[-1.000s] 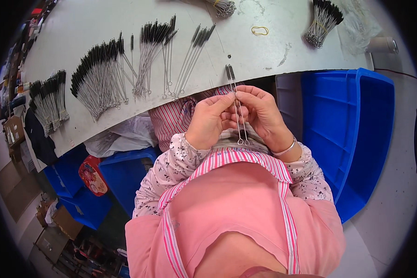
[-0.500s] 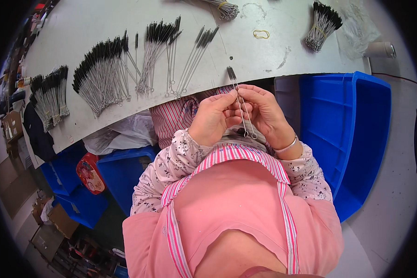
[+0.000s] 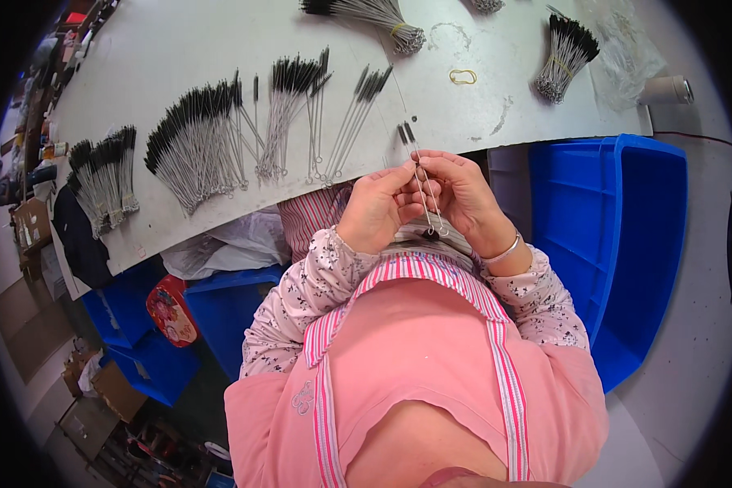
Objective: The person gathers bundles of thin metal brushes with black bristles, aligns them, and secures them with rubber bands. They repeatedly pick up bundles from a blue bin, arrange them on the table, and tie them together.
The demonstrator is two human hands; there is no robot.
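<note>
Two thin wire brushes (image 3: 422, 185) with black bristle tips and looped ends are held upright between my hands, just off the table's front edge. My left hand (image 3: 376, 206) pinches them from one side, and my right hand (image 3: 466, 200) grips them from the other. The tips point away from me, a little apart, while the loops hang toward my apron. On the table (image 3: 333, 32), a few loose brushes (image 3: 355, 120) lie to the left of my hands. Beyond these are a small cluster (image 3: 283, 122) and a wide fanned row of brushes (image 3: 199, 150).
Rubber-banded brush bundles (image 3: 561, 65) lie at the far right, far middle (image 3: 390, 28) and far left (image 3: 106, 183). A yellow rubber band (image 3: 463, 77) sits on the table. Large blue bins (image 3: 606, 236) stand right and left below the table, beside a white plastic bag (image 3: 228, 244).
The two black tips, earlier overlapping, now stand slightly apart. Both hands keep their grip on the brushes. The view has shifted, so the table's things appear lower and further right.
</note>
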